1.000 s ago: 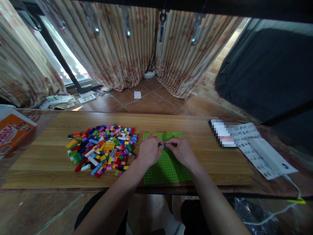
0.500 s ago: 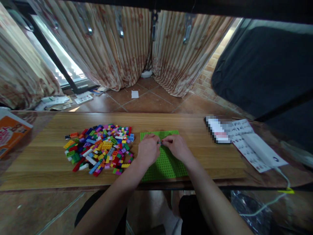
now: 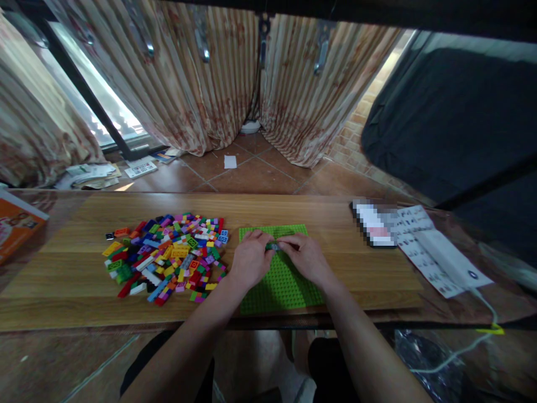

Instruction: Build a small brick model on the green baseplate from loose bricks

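Over the upper part of a green studded baseplate (image 3: pixel 279 288), my left hand (image 3: pixel 252 258) and my right hand (image 3: pixel 305 256) meet with fingertips pinched together. Between them are small toy building bricks (image 3: pixel 273 246), dark green on the left and greyish on the right. Both hands grip this little piece; the fingers partly cover it, so its full shape is hidden. Left of the baseplate lies a loose pile of mixed-colour building bricks (image 3: pixel 180 253).
The wooden table (image 3: pixel 369 285) bears a phone (image 3: pixel 373 224), partly pixelated, at the right. Beside it are a printed sheet (image 3: pixel 415 224) and a white device (image 3: pixel 448 257) with a cable. An orange-and-white box (image 3: pixel 19 224) sits at the far left.
My hands have shifted slightly apart, and more of the green and greyish bricks shows between the fingertips. The view has moved a little.
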`<move>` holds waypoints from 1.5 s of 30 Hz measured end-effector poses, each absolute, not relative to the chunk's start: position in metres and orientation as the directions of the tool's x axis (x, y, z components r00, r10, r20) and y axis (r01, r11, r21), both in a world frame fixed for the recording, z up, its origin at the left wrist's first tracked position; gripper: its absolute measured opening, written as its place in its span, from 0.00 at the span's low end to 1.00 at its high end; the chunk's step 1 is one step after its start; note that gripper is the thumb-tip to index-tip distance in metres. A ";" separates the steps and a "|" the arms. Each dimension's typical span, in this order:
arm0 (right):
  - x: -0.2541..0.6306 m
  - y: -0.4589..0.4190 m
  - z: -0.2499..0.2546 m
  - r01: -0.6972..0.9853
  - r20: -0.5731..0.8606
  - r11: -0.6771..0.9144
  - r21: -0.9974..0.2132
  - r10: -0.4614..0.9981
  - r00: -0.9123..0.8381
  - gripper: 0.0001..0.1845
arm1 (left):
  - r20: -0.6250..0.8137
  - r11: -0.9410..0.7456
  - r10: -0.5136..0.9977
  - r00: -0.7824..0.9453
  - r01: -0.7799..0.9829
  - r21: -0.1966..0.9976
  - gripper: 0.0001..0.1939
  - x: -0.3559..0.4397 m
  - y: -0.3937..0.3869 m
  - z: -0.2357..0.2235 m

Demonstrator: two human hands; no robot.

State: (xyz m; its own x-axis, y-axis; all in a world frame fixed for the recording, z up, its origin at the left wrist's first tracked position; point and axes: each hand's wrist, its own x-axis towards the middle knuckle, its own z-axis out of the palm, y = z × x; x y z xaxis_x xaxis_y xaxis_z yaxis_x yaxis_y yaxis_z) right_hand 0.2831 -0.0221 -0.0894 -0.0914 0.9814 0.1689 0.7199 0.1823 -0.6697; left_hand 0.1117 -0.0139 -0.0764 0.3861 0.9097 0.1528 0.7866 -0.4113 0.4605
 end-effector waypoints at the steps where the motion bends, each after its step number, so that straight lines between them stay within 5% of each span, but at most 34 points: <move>1: 0.283 -0.022 -0.090 0.697 0.181 0.177 -0.695 0.981 -0.068 0.11 | 0.153 -0.410 0.910 0.384 0.787 0.461 0.09 0.112 -0.014 -0.076; 15: 0.288 -0.028 -0.068 0.672 0.267 0.055 -0.738 0.939 0.217 0.18 | 0.146 -0.440 0.895 0.421 0.779 0.447 0.05 0.114 -0.017 -0.073; 32: 0.282 -0.031 -0.073 0.736 0.292 0.107 -0.668 0.948 0.127 0.18 | 0.134 -0.450 0.886 0.445 0.750 0.486 0.08 0.116 -0.017 -0.073; 45: 0.228 -0.037 -0.070 0.631 0.363 0.286 -0.721 0.932 -0.008 0.15 | 0.329 -0.220 0.941 -0.085 0.586 0.780 0.10 0.063 0.008 -0.056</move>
State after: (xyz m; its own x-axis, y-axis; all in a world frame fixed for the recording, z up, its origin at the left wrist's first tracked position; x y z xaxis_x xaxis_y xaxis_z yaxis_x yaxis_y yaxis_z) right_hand 0.2280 -0.0369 -0.0699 -0.0078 0.9317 0.3631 0.6307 0.2863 -0.7213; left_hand 0.0628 0.0077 -0.0558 -0.0852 0.9406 0.3286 0.5856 -0.2195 0.7803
